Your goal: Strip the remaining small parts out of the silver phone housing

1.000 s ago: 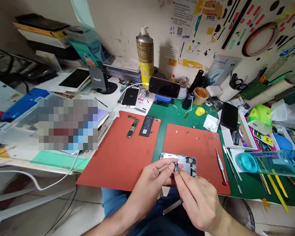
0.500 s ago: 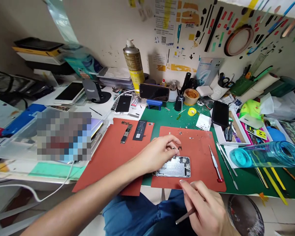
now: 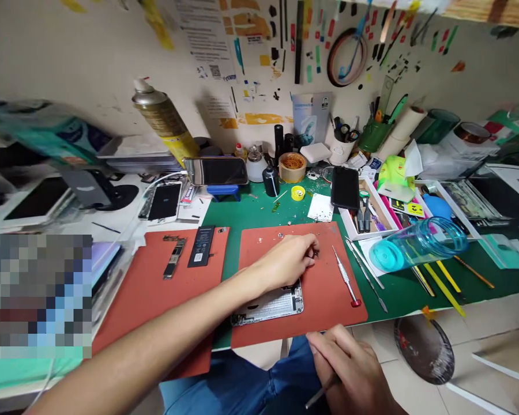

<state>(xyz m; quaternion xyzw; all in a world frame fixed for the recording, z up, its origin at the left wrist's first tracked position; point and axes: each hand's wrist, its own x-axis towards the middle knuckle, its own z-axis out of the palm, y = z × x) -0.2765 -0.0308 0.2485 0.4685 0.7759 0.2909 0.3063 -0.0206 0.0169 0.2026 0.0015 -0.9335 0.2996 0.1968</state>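
My left hand point(image 3: 296, 256) is over the right-hand red mat point(image 3: 328, 300), fingers curled together above the far right corner of an opened phone housing point(image 3: 270, 305). What its fingertips hold, if anything, is hidden. The silver housing lies flat, partly covered by my left wrist. Near my lap, off the mat's front edge, my right hand point(image 3: 350, 366) is closed round a slim metal tool point(image 3: 315, 397), whose thin end sticks out below the fingers. A screwdriver point(image 3: 346, 276) with a red end lies at the mat's right side.
On the left-hand mat point(image 3: 155, 311) lie a phone logic board point(image 3: 173, 258) and a black battery point(image 3: 201, 246). A phone point(image 3: 216, 172) leans on a blue stand behind. To the right are metal picks point(image 3: 367, 271), a blue clear bottle point(image 3: 419, 245) and a white parts tray point(image 3: 374, 227).
The view has swung to the right. My left hand has moved from the housing's far edge to the right, past its far corner. My right hand still grips the metal tool.
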